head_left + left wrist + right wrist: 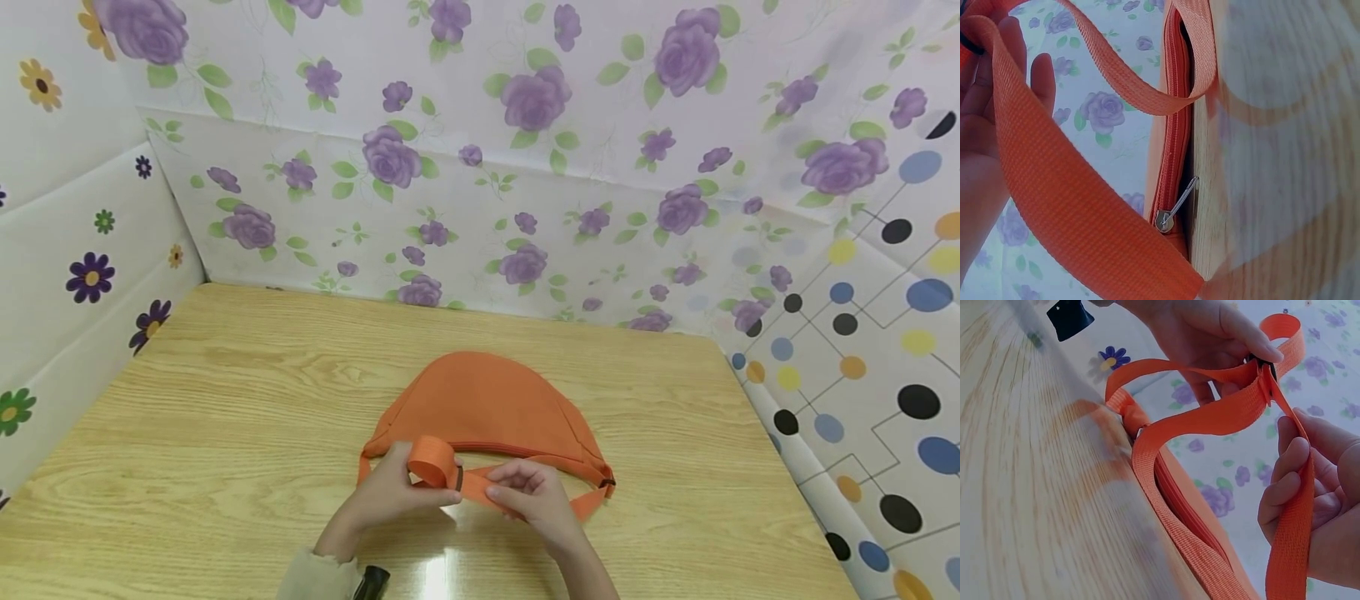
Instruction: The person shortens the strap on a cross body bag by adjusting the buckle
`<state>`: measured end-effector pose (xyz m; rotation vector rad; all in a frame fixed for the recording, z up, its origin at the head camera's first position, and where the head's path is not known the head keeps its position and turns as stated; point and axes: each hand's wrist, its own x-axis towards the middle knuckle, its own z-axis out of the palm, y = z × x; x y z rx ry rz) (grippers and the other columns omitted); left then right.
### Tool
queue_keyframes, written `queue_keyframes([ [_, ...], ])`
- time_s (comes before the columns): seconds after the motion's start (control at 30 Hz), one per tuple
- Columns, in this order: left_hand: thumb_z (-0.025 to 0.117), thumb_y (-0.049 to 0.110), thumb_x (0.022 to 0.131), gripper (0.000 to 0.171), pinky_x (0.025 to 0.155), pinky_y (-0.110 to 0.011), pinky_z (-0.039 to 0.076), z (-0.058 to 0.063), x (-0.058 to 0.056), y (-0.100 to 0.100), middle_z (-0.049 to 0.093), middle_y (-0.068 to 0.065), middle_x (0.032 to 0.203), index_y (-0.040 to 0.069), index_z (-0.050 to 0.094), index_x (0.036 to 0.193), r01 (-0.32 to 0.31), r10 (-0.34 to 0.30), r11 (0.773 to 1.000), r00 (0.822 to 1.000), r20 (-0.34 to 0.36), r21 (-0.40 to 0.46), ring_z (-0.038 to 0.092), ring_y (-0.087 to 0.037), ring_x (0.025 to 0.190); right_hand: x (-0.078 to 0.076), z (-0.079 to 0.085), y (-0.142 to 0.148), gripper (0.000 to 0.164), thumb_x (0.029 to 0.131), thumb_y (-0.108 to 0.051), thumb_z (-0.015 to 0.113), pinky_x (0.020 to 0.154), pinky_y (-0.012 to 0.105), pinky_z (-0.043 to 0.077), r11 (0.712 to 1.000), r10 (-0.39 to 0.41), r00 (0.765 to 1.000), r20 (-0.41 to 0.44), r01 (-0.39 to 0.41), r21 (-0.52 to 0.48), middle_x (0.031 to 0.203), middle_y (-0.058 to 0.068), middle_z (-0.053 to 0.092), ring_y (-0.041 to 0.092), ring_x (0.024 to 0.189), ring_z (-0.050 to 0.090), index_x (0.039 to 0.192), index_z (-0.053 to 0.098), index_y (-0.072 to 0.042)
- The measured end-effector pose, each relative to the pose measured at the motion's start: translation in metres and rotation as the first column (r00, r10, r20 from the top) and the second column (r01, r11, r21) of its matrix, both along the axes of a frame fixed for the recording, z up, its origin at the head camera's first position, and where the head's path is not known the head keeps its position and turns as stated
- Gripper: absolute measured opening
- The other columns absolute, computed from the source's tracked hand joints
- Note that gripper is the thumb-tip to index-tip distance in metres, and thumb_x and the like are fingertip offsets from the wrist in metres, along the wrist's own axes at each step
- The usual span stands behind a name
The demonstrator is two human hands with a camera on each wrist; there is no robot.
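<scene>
An orange waist bag (487,400) lies on the wooden table, its curved edge facing away from me. My left hand (390,493) grips the dark strap slider (460,477) between thumb and fingers, and a loop of orange strap (433,458) stands up beside it. To the right of the slider, my right hand (536,502) pinches the flat strap, which runs down past its curled fingers (1288,481) in the right wrist view. In the left wrist view the bag's red zipper (1172,137) shows, with a metal zipper pull (1179,203) near its end.
The wooden table (225,400) is bounded by a purple-flowered sheet (465,208) at the back, a daisy-print sheet (75,217) on the left and a dotted sheet (885,333) on the right. A second dark buckle (606,482) sits at the bag's right end.
</scene>
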<state>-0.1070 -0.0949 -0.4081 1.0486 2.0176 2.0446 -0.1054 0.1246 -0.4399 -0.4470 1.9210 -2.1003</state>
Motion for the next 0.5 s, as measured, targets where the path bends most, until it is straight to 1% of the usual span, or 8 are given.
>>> queue_keyframes([
  [0.07,0.068,-0.008,0.074,0.018,0.065,-0.028,0.044,-0.003,-0.001,0.000,0.055,-0.009,0.073,-0.002,0.057,0.086,0.002,-0.002,1.000,1.000,-0.004,0.002,0.046,-0.005,0.070,0.000,0.001,-0.001,0.027,0.080,-0.002,0.064,0.047,0.016,0.040,1.000,-0.004,1.000,0.005,0.004,0.006,0.072,-0.002,0.063,0.005,0.050,0.047,0.094,0.054,0.019],
  [0.17,0.068,-0.007,0.074,0.020,0.067,-0.028,0.044,-0.011,-0.004,0.001,0.056,-0.011,0.075,-0.001,0.058,0.089,-0.002,0.002,1.000,1.000,-0.006,-0.003,0.047,-0.006,0.072,0.000,0.001,-0.002,0.028,0.080,-0.002,0.064,0.047,0.016,0.040,1.000,-0.003,1.000,0.010,0.003,0.011,0.072,-0.003,0.062,0.004,0.051,0.047,0.094,0.053,0.019],
  [0.3,0.070,-0.002,0.075,0.022,0.069,-0.029,0.044,-0.021,-0.007,0.001,0.057,-0.007,0.078,0.004,0.059,0.093,-0.002,0.003,1.000,0.999,0.040,-0.017,0.048,-0.008,0.073,0.000,0.001,-0.003,0.028,0.081,-0.002,0.064,0.047,0.016,0.040,1.000,0.006,1.000,0.013,-0.006,0.003,0.073,-0.003,0.062,0.004,0.051,0.048,0.095,0.053,0.019],
  [0.4,0.070,0.003,0.076,0.022,0.068,-0.029,0.045,-0.024,-0.008,0.001,0.057,-0.004,0.079,0.006,0.060,0.094,0.011,-0.010,1.000,0.997,0.072,-0.013,0.047,-0.010,0.072,0.000,0.001,-0.004,0.027,0.081,-0.001,0.064,0.048,0.016,0.040,1.000,0.012,1.000,0.011,-0.012,-0.007,0.073,-0.002,0.062,0.004,0.051,0.048,0.094,0.053,0.019],
  [0.5,0.069,0.004,0.077,0.021,0.066,-0.030,0.045,-0.025,-0.009,0.002,0.057,-0.003,0.079,0.006,0.059,0.095,0.027,-0.027,1.000,0.998,0.062,0.004,0.047,-0.011,0.071,0.000,0.001,-0.005,0.027,0.081,-0.001,0.064,0.047,0.017,0.040,1.000,0.015,1.000,0.005,-0.015,-0.013,0.074,-0.002,0.063,0.005,0.051,0.048,0.094,0.053,0.019],
])
